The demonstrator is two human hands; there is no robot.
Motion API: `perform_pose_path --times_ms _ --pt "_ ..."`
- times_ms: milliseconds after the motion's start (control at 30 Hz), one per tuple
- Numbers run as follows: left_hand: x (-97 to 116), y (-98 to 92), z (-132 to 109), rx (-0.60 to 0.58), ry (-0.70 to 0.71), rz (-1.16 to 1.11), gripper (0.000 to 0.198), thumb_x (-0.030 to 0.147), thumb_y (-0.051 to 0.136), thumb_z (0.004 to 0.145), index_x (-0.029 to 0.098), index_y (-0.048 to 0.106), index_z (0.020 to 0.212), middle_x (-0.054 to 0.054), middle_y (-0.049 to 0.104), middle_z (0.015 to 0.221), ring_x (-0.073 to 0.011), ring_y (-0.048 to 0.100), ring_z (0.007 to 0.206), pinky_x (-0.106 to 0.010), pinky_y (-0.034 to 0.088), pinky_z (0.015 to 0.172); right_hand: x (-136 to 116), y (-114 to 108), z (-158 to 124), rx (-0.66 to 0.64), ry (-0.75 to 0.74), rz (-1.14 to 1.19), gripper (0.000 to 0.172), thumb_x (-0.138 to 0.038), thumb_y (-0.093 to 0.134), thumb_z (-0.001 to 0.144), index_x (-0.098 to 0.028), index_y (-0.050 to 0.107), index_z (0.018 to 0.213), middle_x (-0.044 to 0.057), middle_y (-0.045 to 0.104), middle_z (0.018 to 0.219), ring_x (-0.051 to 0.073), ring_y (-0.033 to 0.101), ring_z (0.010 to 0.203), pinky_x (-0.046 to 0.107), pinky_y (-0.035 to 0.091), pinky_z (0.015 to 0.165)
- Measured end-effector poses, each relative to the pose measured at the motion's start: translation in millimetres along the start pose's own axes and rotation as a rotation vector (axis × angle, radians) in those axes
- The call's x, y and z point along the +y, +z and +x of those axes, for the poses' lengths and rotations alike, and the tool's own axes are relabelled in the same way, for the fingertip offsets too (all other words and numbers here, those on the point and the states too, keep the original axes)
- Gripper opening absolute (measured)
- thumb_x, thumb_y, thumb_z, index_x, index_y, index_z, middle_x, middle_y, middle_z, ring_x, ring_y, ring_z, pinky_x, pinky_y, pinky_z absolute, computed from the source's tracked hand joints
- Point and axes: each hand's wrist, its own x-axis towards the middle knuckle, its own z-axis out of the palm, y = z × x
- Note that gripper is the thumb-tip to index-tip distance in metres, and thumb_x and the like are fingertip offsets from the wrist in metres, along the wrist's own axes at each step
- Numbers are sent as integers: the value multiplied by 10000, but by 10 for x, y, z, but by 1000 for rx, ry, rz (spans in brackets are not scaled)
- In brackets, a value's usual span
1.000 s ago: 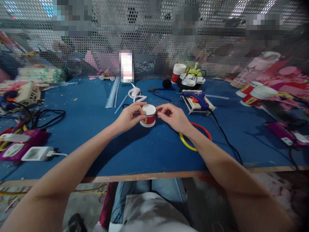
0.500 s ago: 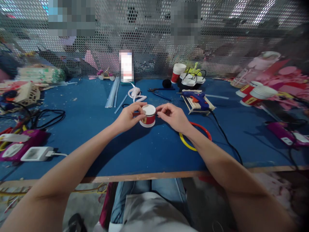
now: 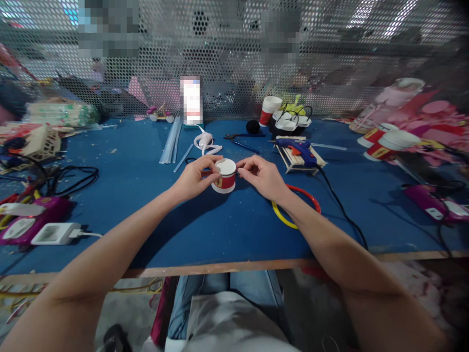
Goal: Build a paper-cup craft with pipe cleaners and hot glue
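A red and white paper cup [image 3: 224, 182] stands upside down on the blue table, its white round base facing up. The thumb and fingers of my left hand [image 3: 198, 177] grip the cup's left side near the top. Just off its right side is my right hand [image 3: 262, 177], thumb and index fingertip brought together in a pinch. Whatever may lie between those fingertips is too small to make out. A thin dark line runs around the cup just below its top.
Behind the cup lie a white coiled cable [image 3: 205, 142], clear glue sticks [image 3: 170, 142] and pliers [image 3: 234, 136]. A blue glue gun [image 3: 301, 150] rests on a stick rack. Red and yellow rings [image 3: 285, 222] lie under my right forearm. A purple power strip [image 3: 47, 212] is at left.
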Motion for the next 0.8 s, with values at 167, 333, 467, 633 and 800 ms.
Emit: perform_pose_path --times_ms 167,333,467,633,800 --pt "8 -2 0 2 1 3 83 216 533 773 137 515 756 -141 501 1228 -217 468 1174 -375 486 869 -28 3 4 10 -1 -20 139 -264 542 779 -196 477 676 60 652 903 146 578 735 293 450 640" --pt "-4 -1 12 14 -13 -16 97 225 554 756 135 523 736 -138 520 1212 -225 479 1162 -375 489 853 -23 23 16 37 -15 -37 152 -276 547 776 -199 474 667 52 648 880 147 577 741 292 450 647" --pt "-27 2 39 41 -49 -84 131 239 592 724 130 519 721 -138 543 1184 -231 504 1132 -385 486 845 2 43 23 57 -13 -25 152 -281 553 771 -199 478 669 50 646 873 146 577 739 296 457 657" --pt "-3 -1 84 75 -123 -218 238 212 672 653 124 547 835 -129 592 1088 -221 560 1040 -390 479 846 -4 30 18 40 40 69 153 -286 571 759 -189 485 677 56 635 873 144 581 739 302 468 664" --pt "27 27 73 7 -303 -445 397 248 688 659 134 576 1023 -116 623 1076 -205 599 974 -419 439 910 -69 -28 -5 -1 139 222 175 -306 601 739 -181 489 692 49 633 830 125 573 652 312 488 638"
